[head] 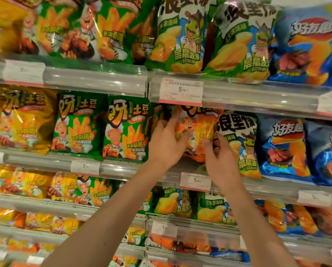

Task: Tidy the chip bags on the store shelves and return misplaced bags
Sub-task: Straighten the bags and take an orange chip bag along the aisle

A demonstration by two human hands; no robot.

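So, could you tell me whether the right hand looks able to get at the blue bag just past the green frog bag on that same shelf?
Probably yes. The right hand is already on the orange bag, and the blue bag stands unobstructed at the shelf front, one bag further right.

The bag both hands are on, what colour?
Orange bag, seen in the head view.

Tiered store shelves [95, 83], chip bags [80, 124] standing in rows
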